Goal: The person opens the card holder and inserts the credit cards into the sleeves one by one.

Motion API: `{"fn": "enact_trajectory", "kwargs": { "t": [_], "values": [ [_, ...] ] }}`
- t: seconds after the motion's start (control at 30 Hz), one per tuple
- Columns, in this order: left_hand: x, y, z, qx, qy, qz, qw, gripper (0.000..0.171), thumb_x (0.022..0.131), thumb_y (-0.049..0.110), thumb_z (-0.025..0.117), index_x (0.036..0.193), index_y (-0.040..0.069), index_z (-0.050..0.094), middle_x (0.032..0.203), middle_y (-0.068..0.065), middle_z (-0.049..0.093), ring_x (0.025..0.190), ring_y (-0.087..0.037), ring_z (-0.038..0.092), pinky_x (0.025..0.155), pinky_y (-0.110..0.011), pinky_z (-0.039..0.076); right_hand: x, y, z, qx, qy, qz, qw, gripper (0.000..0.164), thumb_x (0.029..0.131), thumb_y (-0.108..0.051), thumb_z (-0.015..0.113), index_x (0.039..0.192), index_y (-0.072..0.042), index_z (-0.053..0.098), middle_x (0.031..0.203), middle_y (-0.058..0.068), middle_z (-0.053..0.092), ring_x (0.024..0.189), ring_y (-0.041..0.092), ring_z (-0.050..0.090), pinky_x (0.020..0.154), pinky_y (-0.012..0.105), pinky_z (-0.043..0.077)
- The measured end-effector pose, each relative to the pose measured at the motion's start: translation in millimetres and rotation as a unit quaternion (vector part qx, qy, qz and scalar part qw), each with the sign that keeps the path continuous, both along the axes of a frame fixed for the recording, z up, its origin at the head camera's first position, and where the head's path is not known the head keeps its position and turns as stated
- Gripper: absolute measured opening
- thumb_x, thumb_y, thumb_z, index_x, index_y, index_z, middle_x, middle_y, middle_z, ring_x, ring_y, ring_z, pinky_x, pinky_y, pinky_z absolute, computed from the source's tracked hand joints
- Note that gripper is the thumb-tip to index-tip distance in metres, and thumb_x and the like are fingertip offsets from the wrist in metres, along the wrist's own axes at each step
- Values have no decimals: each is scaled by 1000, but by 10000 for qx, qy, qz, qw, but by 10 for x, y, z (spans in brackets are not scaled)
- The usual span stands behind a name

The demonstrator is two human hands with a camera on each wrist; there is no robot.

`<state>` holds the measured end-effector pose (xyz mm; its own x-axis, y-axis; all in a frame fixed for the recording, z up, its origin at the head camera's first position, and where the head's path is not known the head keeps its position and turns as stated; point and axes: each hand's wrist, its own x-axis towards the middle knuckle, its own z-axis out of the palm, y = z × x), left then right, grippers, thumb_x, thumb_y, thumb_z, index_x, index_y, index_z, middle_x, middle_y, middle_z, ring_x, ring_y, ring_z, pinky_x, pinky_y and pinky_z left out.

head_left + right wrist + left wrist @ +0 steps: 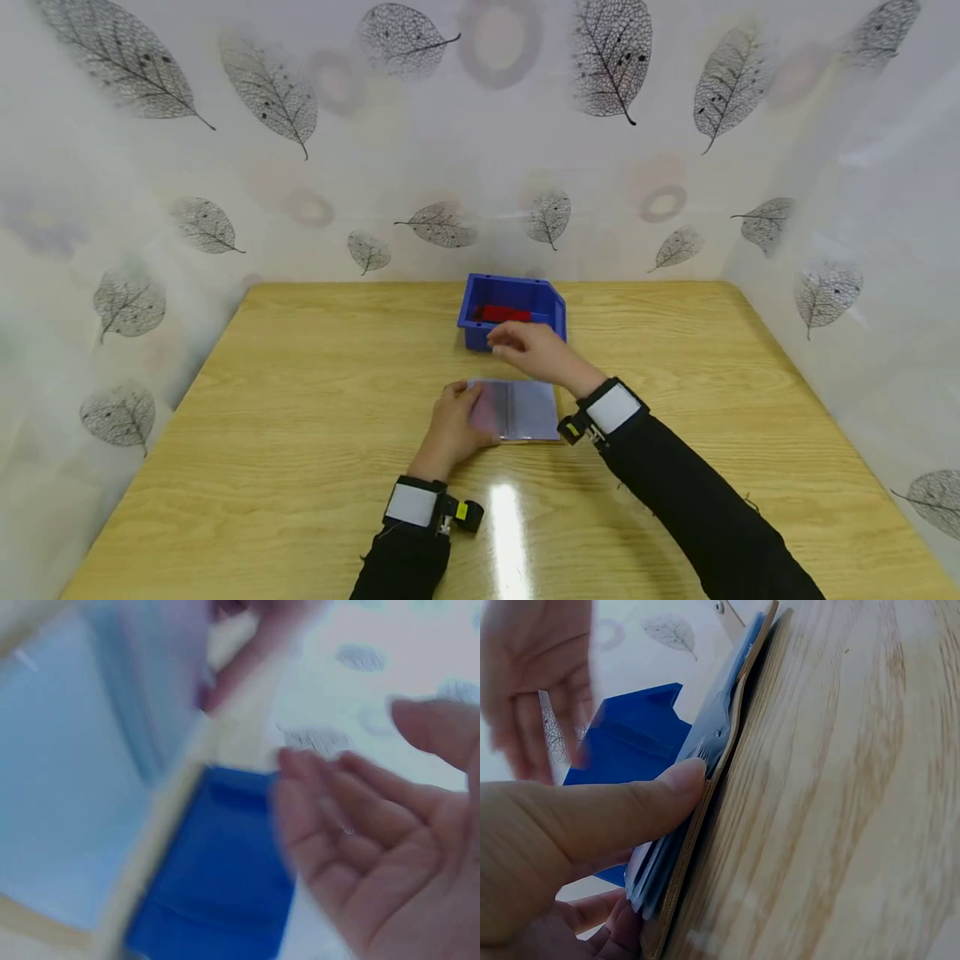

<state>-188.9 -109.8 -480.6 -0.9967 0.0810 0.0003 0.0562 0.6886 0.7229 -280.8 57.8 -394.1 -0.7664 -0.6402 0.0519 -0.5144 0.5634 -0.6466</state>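
Note:
A card holder (535, 412) lies spread open on the table, with clear plastic sleeves inside and a thin brown stitched cover (682, 877) showing along its edge. My left hand (450, 427) grips its left side, the thumb along the near edge and the fingers at the far edge. A few sleeves are gathered under that hand. Above the far side of the holder hovers my right hand (536, 352), its fingers loosely bent and holding nothing. In the right wrist view its palm (397, 862) is turned up, blurred.
Just behind the holder stands a blue plastic bin (477, 337), partly covered by my right hand in the head view. A red object (506, 314) lies inside it. Leaf-patterned sheeting (480, 167) rises behind and beside the wooden table (315, 400).

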Motion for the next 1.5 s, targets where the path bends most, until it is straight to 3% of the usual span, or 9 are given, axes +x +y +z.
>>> {"fn": "enact_trajectory", "kwargs": {
  "t": [0.1,0.2,0.33,0.5,0.73,0.97,1.3,1.5],
  "values": [
    [-9,-11,0,16,115,-12,9999,88,62,14,91,137,-6,50,139,-30,39,124,-51,40,102,-55,38,-257,32,71,-326,210,-593,9975,25,98,-17,56,118,-4,65,112,11,68,100,26,63,84,42,51],
    [1,-12,5,109,116,-15,9999,88,62,13,91,137,-6,50,138,-30,40,124,-51,40,102,-56,38,-509,86,44,-108,228,-927,9954,27,98,-15,55,121,-1,63,115,15,66,102,30,62,87,43,50],
    [31,-6,17,257,33,37,9997,88,61,11,91,137,-6,51,138,-30,39,125,-51,39,103,-56,37,-770,156,-89,755,401,-731,9937,30,96,-10,58,123,2,63,120,20,64,111,35,59,94,46,47],
    [52,-10,16,293,-68,176,9994,88,60,12,92,137,-4,52,140,-28,40,126,-49,38,104,-54,37,-957,155,-246,1609,670,-260,9843,33,90,-14,68,120,0,67,118,17,67,109,35,61,92,45,49],
    [65,-11,1,227,-102,174,9995,87,61,13,92,136,-3,52,139,-28,40,126,-48,39,104,-53,38,-1074,90,-381,1993,868,-11,9761,39,85,-18,75,120,-3,69,116,15,68,108,32,63,94,43,49],
    [43,-22,27,292,-120,157,9994,86,62,13,92,137,-2,52,139,-27,40,126,-47,39,103,-52,39,-1205,70,-527,2414,1088,274,9639,30,86,-10,71,116,-4,71,112,14,70,104,31,65,89,42,52],
    [9,-26,30,225,-213,160,9994,86,65,16,91,139,0,51,141,-25,39,128,-45,38,104,-51,39,-1149,69,-416,2496,922,131,9639,35,88,-13,70,121,-2,68,116,15,68,105,31,64,92,43,50],
    [25,-20,36,245,-248,145,9993,86,65,16,91,139,-1,51,142,-26,38,129,-46,37,105,-51,38,-1088,120,-377,1928,673,-9,9789,31,94,-9,54,121,2,66,116,20,67,98,32,67,88,46,51]
  ]
}}
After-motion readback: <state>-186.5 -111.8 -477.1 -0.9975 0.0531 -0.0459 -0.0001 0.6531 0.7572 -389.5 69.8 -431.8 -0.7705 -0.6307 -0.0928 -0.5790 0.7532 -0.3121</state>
